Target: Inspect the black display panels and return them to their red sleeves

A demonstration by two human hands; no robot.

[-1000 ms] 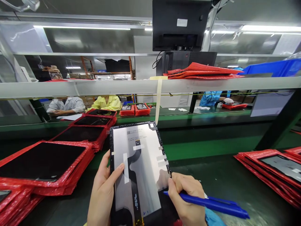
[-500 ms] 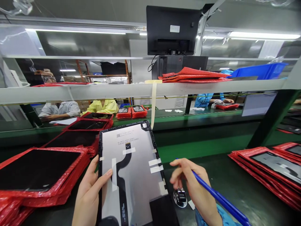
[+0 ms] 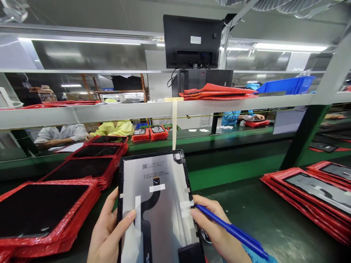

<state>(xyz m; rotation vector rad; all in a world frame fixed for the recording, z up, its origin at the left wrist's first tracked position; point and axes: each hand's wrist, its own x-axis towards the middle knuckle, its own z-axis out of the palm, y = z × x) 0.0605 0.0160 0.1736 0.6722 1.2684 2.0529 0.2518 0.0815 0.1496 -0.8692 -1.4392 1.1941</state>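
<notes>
A tablet display panel (image 3: pixel 170 204) is held up with its silver back facing me. On it are a black flex cable (image 3: pixel 146 219), printed codes and several strips of white tape. My left hand (image 3: pixel 112 223) grips the panel's left edge, thumb lying on the back. At the right edge, my right hand (image 3: pixel 214 226) closes on the panel near two tape strips, its thumb on the back. A long blue pen-like tool (image 3: pixel 230 228) is tucked in that same hand and slants down to the right. Mostly hidden behind the panel and right hand is a shiny round object (image 3: pixel 205 235).
Stacks of panels in red bubble bags stand at left (image 3: pixel 45 208) and at right (image 3: pixel 309 197). A shelf rail (image 3: pixel 123 111) crosses ahead, bearing red bags (image 3: pixel 216 91), a blue bin (image 3: pixel 287 86) and a monitor (image 3: pixel 193 42). Co-workers sit beyond.
My right hand has moved left from beside the panel and taken hold of its right edge, still carrying the blue tool. The panel now stands straighter and lower in view.
</notes>
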